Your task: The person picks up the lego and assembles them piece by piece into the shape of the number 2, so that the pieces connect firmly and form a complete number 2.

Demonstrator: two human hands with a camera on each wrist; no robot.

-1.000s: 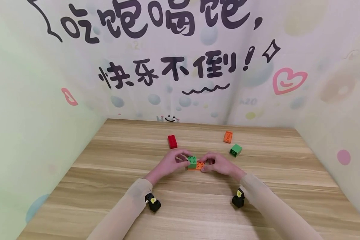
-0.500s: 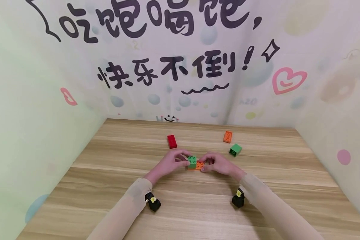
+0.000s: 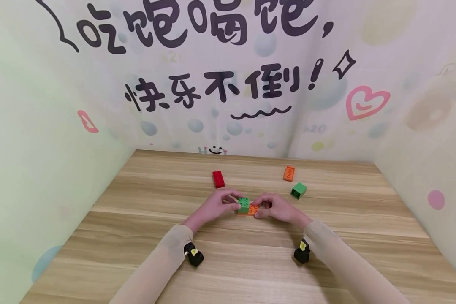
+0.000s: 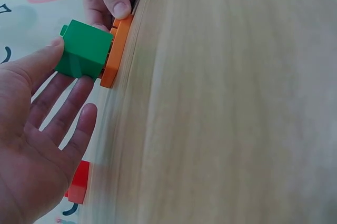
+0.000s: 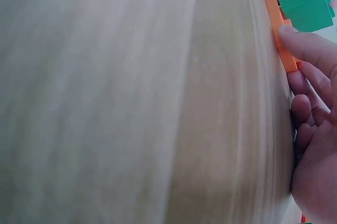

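My left hand pinches a square green toy brick between thumb and fingers, its studs facing up. That brick sits over the left part of a thin orange brick, which lies on the table. In the left wrist view a narrow gap with orange studs shows between the two, so they look not pressed flush. With thumb and fingertips, my right hand grips the right end of the orange brick; the thumb lies on its near side in the right wrist view.
A red brick lies behind my left hand. Farther right are an upturned orange brick and another green brick lying on its side. Printed cloth walls border the wooden table at the back and sides.
Hardly anything differs: both hands keep their hold on the green and orange bricks in the same place. The view itself shifts slightly.
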